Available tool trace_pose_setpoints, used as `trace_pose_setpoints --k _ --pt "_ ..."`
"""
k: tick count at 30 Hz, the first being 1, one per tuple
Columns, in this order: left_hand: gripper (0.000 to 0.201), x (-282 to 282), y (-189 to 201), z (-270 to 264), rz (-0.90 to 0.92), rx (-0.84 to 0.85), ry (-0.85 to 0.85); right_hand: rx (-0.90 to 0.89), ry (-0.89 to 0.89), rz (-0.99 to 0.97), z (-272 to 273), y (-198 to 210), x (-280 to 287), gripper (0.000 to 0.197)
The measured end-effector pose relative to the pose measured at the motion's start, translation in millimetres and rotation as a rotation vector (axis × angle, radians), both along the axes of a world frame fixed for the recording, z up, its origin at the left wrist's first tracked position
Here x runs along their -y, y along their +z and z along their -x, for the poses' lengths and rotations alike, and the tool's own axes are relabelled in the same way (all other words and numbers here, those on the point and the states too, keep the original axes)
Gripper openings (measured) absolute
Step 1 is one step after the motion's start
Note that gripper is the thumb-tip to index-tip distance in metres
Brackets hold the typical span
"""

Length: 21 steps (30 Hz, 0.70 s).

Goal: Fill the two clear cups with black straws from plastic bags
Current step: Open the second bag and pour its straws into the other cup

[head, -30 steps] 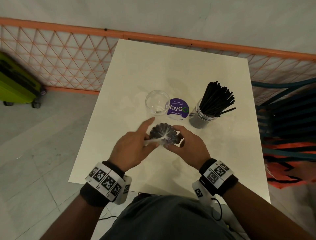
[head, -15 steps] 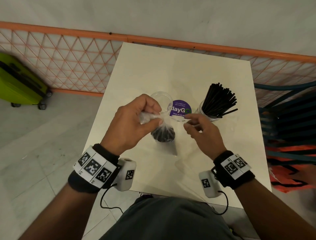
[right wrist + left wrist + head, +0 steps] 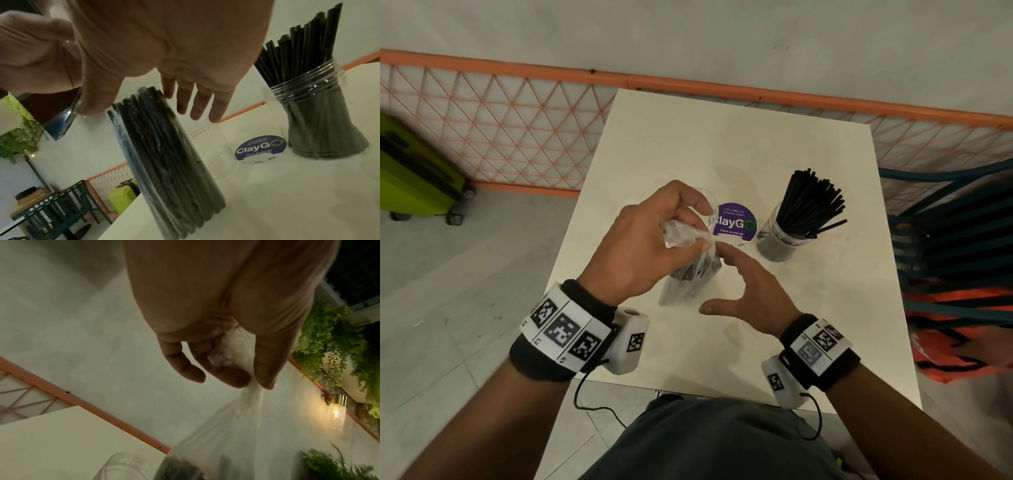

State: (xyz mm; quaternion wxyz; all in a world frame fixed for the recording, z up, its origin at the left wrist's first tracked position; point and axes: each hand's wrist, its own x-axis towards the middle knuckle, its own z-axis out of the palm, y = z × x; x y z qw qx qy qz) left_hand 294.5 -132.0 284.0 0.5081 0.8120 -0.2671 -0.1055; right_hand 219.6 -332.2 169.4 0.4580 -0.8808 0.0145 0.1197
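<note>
A clear plastic bag of black straws [image 3: 697, 270] [image 3: 164, 162] stands upright on the white table [image 3: 722, 154]. My left hand [image 3: 654, 240] [image 3: 236, 369] pinches the bag's bunched top between thumb and fingers. Just right of the bag, my right hand [image 3: 743, 287] [image 3: 174, 81] hovers with straight spread fingers, holding nothing. An empty clear cup [image 3: 710, 209] [image 3: 207, 146] stands behind the bag, mostly hidden by my left hand in the head view. A second clear cup [image 3: 780, 240] [image 3: 316, 113] at the right is packed with black straws [image 3: 810, 202].
A round purple ClayGo sticker [image 3: 734, 224] lies between the two cups. An orange mesh fence [image 3: 517, 137] runs behind the table. A green suitcase [image 3: 410, 174] stands on the floor at left; dark chairs [image 3: 955, 240] and an orange bag are at right.
My left hand has lifted the bag's top and gathered it up. My right hand let go of the bag, then moved in beside it with its fingers straightened.
</note>
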Motion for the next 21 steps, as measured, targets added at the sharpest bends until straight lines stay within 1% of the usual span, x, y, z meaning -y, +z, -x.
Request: trace_pose_setpoints --k 5,9,13,16,18,19,21 --pt "0.05 2 -1 -2 0.091 -0.056 0.013 0.012 -0.033 -0.031 -10 -8 -11 0.101" --pt "0.054 4 -9 0 0.136 -0.097 -0.029 0.022 -0.049 0.058 -16 -16 -18 0.1" --pt "0.065 3 -15 1 0.186 -0.144 -0.052 0.083 -0.087 0.099 -16 -19 -22 0.085" --pt "0.081 3 -19 3 0.254 -0.195 -0.012 0.084 -0.135 0.075 -17 -19 -27 0.075" --pt "0.097 -1 -24 3 0.275 -0.182 0.02 0.058 -0.156 0.071 -18 -19 -30 0.069" --pt "0.106 -3 -29 2 0.259 -0.175 0.044 0.043 -0.162 0.074 -18 -20 -32 0.067" --pt "0.123 -10 -46 2 0.163 -0.205 0.11 0.026 -0.171 0.051 -19 -23 -33 0.065"
